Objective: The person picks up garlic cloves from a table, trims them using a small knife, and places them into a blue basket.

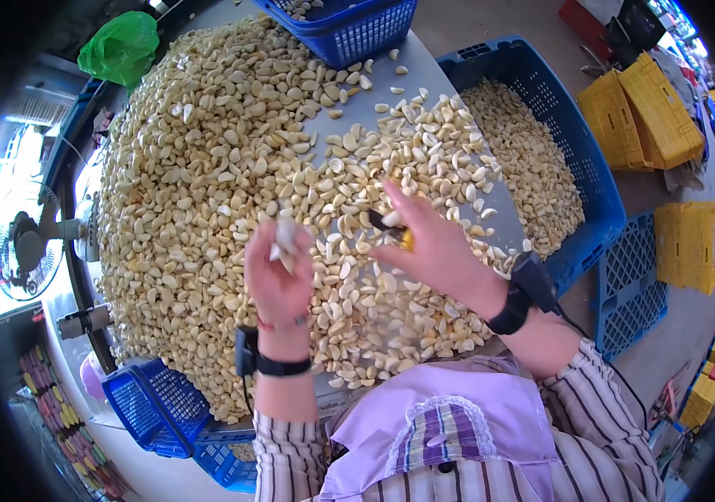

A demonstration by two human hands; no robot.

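Observation:
My left hand [278,280] is raised over the pile with its fingers curled around a pale garlic clove [290,261]. A grey-white patch at its fingertips is blurred. Just to the right, my right hand [437,247] grips a small tool with a yellow-and-black handle [407,240], apparently a knife; its blade is not clear. The index finger and thumb of that hand stand apart around it. Beneath both hands, peeled garlic cloves [198,167] are heaped on a metal table [499,205], deep on the left and thinly spread on the right.
A blue crate [604,197] of cloves stands against the table's right edge. One blue basket [349,38] sits at the back, another [144,410] at lower left. Yellow crates [663,109], a green plastic bag [120,46] and a fan [35,243] surround the table.

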